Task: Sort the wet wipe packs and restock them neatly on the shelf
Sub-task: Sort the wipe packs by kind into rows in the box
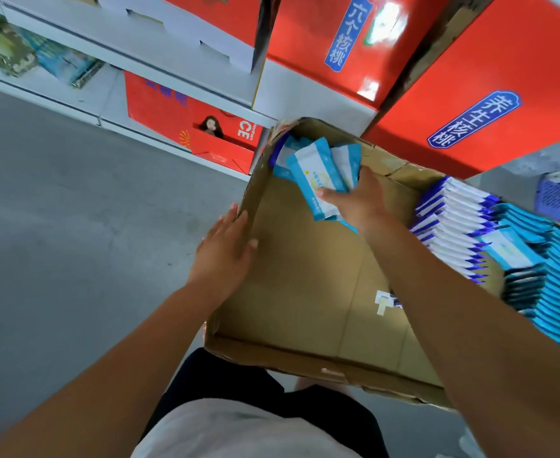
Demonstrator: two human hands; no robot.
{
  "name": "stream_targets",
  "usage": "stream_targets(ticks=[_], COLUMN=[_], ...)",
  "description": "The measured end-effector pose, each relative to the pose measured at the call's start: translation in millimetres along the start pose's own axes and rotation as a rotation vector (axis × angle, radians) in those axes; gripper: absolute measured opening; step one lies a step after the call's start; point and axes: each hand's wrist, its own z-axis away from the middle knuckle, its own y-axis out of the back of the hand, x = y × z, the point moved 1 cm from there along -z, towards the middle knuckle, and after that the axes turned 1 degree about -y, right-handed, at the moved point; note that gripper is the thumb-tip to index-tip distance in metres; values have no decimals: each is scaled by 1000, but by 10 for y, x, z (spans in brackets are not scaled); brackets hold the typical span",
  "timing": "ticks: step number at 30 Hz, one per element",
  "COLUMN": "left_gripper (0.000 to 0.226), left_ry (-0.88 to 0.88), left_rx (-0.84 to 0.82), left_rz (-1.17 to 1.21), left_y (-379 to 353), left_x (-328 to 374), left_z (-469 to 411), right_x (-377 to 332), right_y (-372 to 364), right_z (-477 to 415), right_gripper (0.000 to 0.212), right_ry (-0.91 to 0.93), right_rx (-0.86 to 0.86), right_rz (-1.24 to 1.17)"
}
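Wet wipe packs (311, 175), long axes toward box (292, 279) corner, in right hand (358, 200), fingers curled; left hand (225, 249), fingers straight, on box.

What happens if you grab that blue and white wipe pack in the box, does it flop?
Probably soft and bendy: the wipe pack is a flat pouch, bowed slightly under the right hand. Likely light, since one hand holds several at once. Its smooth wrapper could be a bit slippery.
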Motion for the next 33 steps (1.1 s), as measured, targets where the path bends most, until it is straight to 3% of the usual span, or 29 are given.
stream_targets(ticks=[2, 4, 7, 9, 11, 18, 25, 33], left_gripper=[45, 39, 53, 37, 31, 35, 36, 33], left_ry=[64, 110, 230, 289, 300, 236, 121, 118], left_rx=[95, 128, -106, -257, -307, -287, -178, -279], left_rz=[221, 400, 807, 1158, 1303, 1211, 1107, 1168], left_y=[42, 61, 71, 24, -7, -58, -146, -226], left_x=[132, 250, 477, 584, 619, 503, 584, 781], left_z=[97, 211, 398, 517, 632, 935, 1153, 1396], right_x=[92, 183, 266, 289, 315, 558, 744, 747], right_y=[19, 36, 8, -33, -33, 202, 349, 272], right_z=[332, 688, 1186, 1453, 1640, 1924, 2288, 2520], right_gripper=[51, 49, 61, 65, 64, 40, 43, 39], right_ry=[-61, -114, -187, -255, -279, -207, -194, -148], right_rx=[-102, -235, -404, -475, -484, -359, -398, -458], right_rz=[-183, -336, -639, -813, -885, -858, -887, -950])
